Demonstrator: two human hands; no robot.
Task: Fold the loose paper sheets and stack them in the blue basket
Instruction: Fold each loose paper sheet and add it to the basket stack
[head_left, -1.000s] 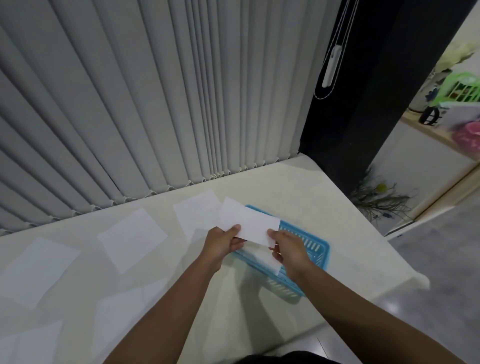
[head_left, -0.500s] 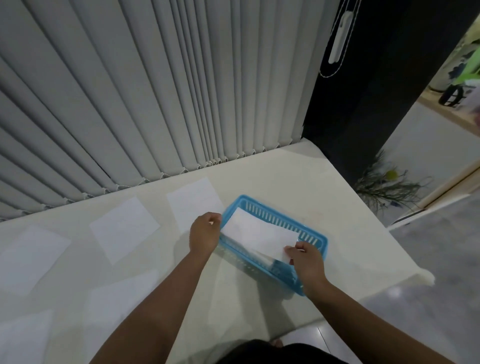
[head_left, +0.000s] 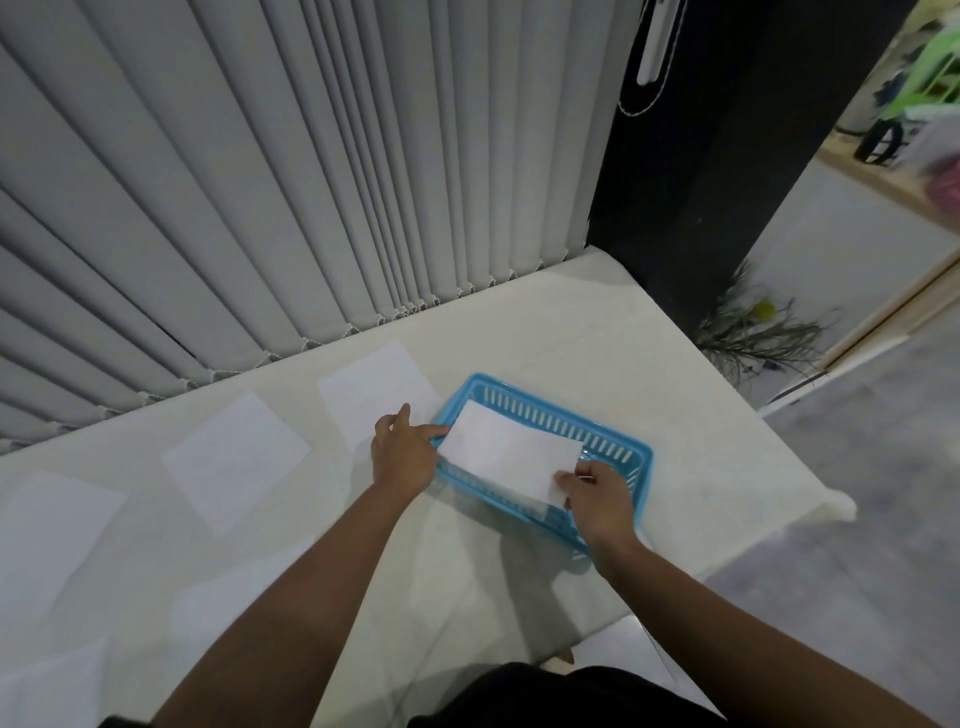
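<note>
**Two hands at basket, folded sheet going in**

Two bare forearms reach fwd over the white table (head_left: 519, 332). R hand (head_left: 597, 499) pinches the near-right corner of the folded sheet (head_left: 511, 454). L hand (head_left: 402, 452) is open, fingers spread, index tip touching the sheet's left edge, nothing gripped. Folded sheet lies inside the blue basket (head_left: 636, 457), approx. level w/ the rim. Loose sheets lie flat to the left: one (head_left: 236, 457) well apart from the basket, one (head_left: 379, 387) just beside it. Vertical blinds (head_left: 311, 182) hang behind.

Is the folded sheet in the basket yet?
In: folded sheet lies within blue basket walls, right hand pinching its corner.
</note>
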